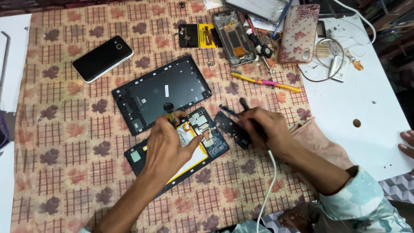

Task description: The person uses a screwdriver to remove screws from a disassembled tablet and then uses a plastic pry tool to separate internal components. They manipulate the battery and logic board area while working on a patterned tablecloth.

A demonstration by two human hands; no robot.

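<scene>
An opened tablet (202, 151) lies in the middle of the patterned cloth, its white battery and blue circuit board bare. My left hand (166, 144) rests over the battery and grips a screwdriver (169, 110) with a round black cap, held upright above the board. To the right, my right hand (263, 125) is closed around a dark tool (244, 103) with a white cable (269, 181) trailing toward me. Its tip sits beside a small black plastic part (228, 125) lying next to the tablet. The tablet's black back cover (161, 92) lies just behind.
A black phone (102, 58) lies at the far left. At the back are a stripped phone frame (233, 36), a yellow-and-black part (199, 35), a floral phone case (299, 32), a yellow and pink toothbrush (265, 82) and cables on the white table (358, 95). A bare foot (297, 218) shows at the bottom.
</scene>
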